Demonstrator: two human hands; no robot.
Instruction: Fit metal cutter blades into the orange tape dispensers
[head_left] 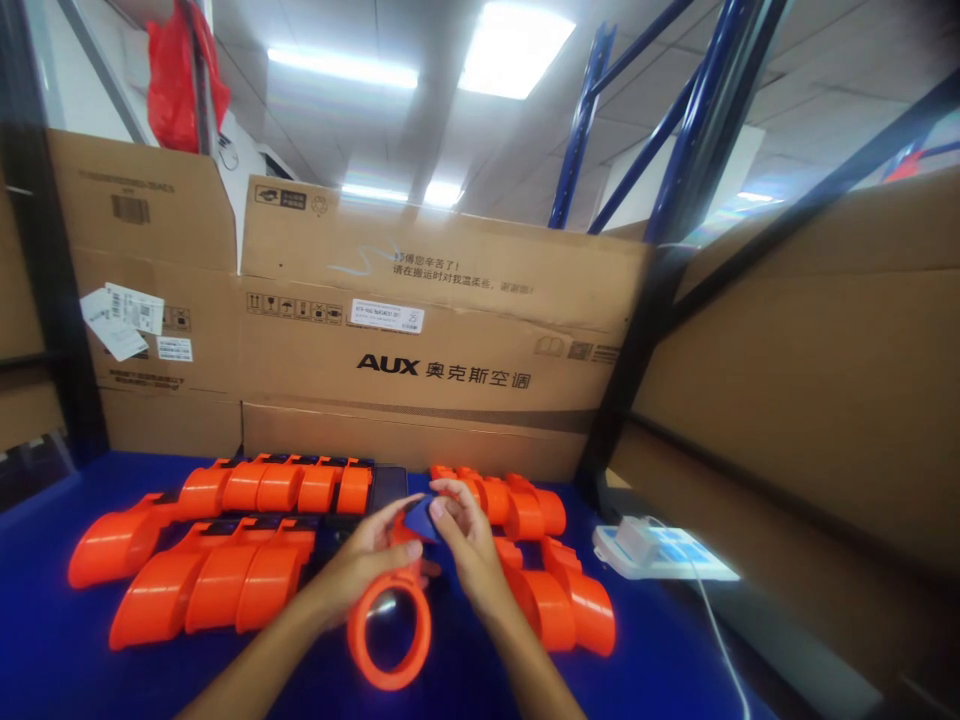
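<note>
Left hand (367,560) gripping orange ring (389,632), right hand (463,535) pinching its top; orange pieces (217,575) crowding left and right, cardboard box (442,330) behind, charger (637,540) right.

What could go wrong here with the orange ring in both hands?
The orange ring is pinched only at its top by the left hand and right hand, so it might slip. The orange pieces crowd the right wrist and could get knocked. The white cable could snag.
</note>
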